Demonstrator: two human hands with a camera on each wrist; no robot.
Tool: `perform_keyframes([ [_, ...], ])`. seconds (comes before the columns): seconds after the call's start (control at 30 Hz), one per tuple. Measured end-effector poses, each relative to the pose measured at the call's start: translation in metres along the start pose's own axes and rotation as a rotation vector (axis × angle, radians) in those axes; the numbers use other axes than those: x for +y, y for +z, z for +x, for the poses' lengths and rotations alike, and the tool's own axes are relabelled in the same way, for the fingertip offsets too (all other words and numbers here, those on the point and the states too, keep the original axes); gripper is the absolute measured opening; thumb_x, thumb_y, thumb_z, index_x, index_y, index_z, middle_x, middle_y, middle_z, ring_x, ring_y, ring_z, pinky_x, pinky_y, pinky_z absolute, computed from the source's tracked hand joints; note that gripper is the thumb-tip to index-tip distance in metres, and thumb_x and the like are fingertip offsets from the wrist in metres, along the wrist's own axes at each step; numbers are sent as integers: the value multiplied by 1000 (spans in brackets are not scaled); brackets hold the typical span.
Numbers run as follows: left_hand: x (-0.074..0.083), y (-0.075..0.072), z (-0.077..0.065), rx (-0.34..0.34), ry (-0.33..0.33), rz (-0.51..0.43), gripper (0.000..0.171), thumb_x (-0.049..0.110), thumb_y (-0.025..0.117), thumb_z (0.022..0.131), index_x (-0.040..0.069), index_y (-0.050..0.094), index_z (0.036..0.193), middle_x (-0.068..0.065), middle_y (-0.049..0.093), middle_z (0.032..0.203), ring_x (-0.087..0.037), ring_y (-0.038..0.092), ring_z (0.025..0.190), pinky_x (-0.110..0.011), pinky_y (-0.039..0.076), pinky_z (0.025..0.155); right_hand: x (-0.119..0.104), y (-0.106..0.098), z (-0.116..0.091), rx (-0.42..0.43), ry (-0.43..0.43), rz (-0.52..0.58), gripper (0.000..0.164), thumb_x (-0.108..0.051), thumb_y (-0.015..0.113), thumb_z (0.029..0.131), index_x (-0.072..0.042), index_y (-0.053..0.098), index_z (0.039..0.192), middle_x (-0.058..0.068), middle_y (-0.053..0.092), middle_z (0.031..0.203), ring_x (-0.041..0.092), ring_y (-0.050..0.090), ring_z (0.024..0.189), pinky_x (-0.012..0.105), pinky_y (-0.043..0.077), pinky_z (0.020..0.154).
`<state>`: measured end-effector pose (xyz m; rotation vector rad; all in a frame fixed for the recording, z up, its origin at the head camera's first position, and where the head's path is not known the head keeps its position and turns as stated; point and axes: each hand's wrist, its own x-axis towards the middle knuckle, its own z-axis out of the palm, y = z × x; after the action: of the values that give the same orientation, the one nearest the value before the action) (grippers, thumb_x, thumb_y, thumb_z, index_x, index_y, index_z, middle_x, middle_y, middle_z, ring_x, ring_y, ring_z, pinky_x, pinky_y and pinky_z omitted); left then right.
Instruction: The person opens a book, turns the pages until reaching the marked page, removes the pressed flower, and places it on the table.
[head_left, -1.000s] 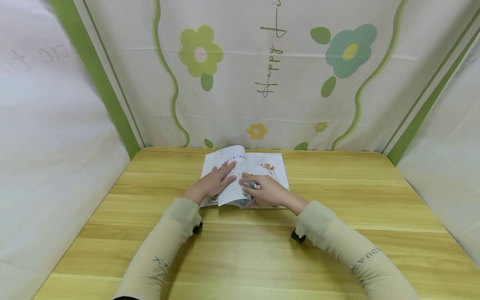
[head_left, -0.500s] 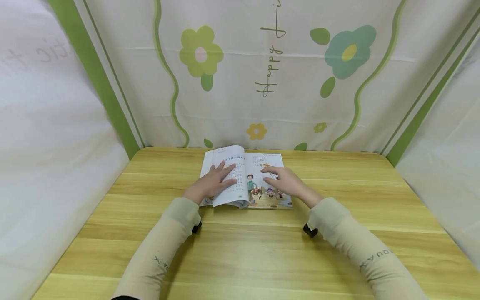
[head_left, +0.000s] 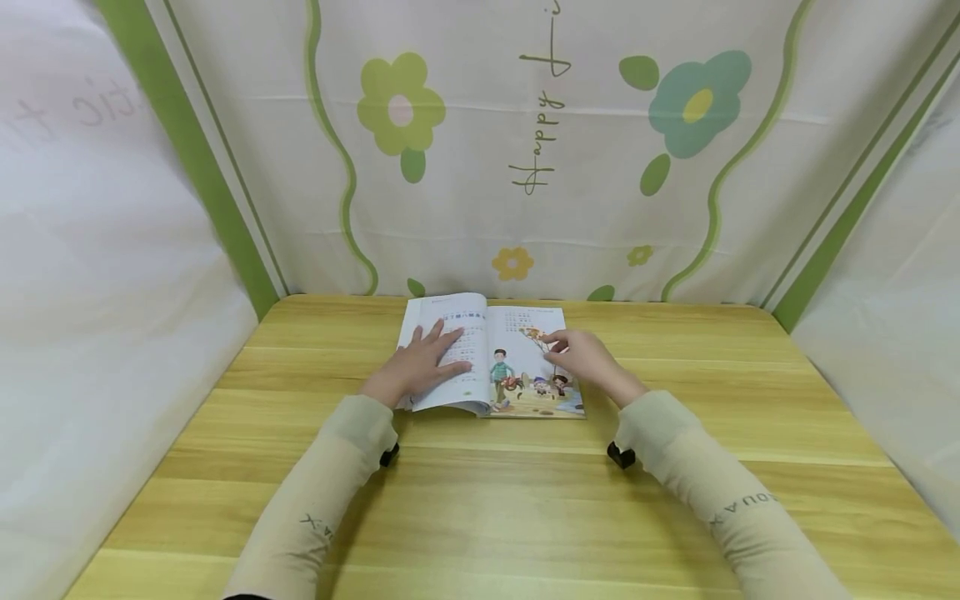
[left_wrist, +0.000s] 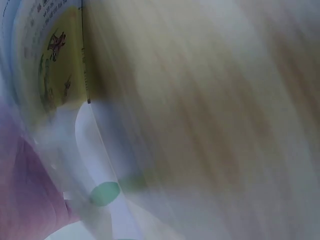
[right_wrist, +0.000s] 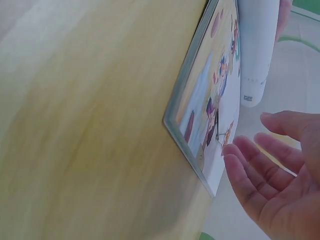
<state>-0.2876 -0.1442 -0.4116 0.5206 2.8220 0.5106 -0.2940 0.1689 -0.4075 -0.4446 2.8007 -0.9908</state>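
An open picture book [head_left: 517, 329] lies on the wooden table [head_left: 495, 517], its left pages bowed up near the spine. My left hand [head_left: 416, 362] rests on the printed left page [head_left: 468, 387] with its fingers spread. Over the right page, which shows a standing figure and other characters, is my right hand [head_left: 588, 358]. Its fingers are loosely bent with the thumb apart, and it holds nothing, as the right wrist view of the hand [right_wrist: 280, 180] shows. The left wrist view is blurred, with part of the left hand [left_wrist: 30, 185] at its edge beside the curved pages.
A white curtain [head_left: 465, 217] with printed flowers hangs right behind the table's far edge. White cloth walls [head_left: 97, 275] stand on both sides. A black wrist camera [head_left: 621, 455] shows beneath the right cuff.
My right hand has moved right from the spine, uncovering the right page's picture. The left pages have shifted left and settled lower, and my left hand has slid slightly left with them.
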Motion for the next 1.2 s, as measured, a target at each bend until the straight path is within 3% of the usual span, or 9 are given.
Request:
perform_keyframes([
  [0.27, -4, -3, -3, -36, -14, -34, 87, 70, 49, 98, 26, 19, 166, -3, 5, 172, -47, -4, 153, -71, 14, 116, 10, -3, 10, -59, 94, 87, 38, -15, 68, 98, 8, 63, 128, 20, 68, 107, 24, 66, 83, 35, 57, 74],
  [0.5, -8, -4, -3, -76, -9, -108, 87, 64, 55, 98, 25, 18, 166, 1, 4, 172, -44, -7, 153, -66, 12, 119, 15, -4, 17, -95, 196, 121, 33, -17, 68, 98, 8, 63, 119, 17, 67, 99, 19, 64, 77, 32, 55, 73],
  [0.67, -10, -4, -3, -89, -4, -131, 87, 62, 56, 99, 24, 17, 166, 0, 3, 171, -46, -8, 153, -65, 10, 120, 15, -2, 21, -98, 198, 87, 22, -18, 73, 96, 2, 64, 100, 7, 63, 80, 14, 57, 66, 27, 49, 64],
  [0.8, -12, -4, -3, -100, -7, -138, 87, 60, 57, 99, 23, 16, 167, -1, 2, 172, -47, -8, 153, -64, 9, 120, 16, 0, 25, -121, 188, 42, 24, -21, 75, 95, -3, 63, 85, 2, 56, 65, 12, 49, 57, 27, 44, 60],
  [1.03, -13, -4, -2, -109, -14, -142, 87, 60, 57, 99, 23, 16, 167, -1, 2, 172, -46, -8, 153, -65, 9, 120, 13, -2, 27, -122, 216, -6, 15, -11, 73, 95, 2, 67, 91, 5, 60, 73, 14, 54, 64, 26, 46, 62],
  [1.2, -12, -5, -4, -121, -24, -147, 87, 59, 57, 100, 24, 14, 167, 0, 2, 172, -44, -8, 153, -63, 8, 121, 11, -4, 26, -118, 231, -2, 13, -9, 74, 93, 2, 71, 86, 5, 62, 68, 13, 54, 60, 25, 46, 59],
])
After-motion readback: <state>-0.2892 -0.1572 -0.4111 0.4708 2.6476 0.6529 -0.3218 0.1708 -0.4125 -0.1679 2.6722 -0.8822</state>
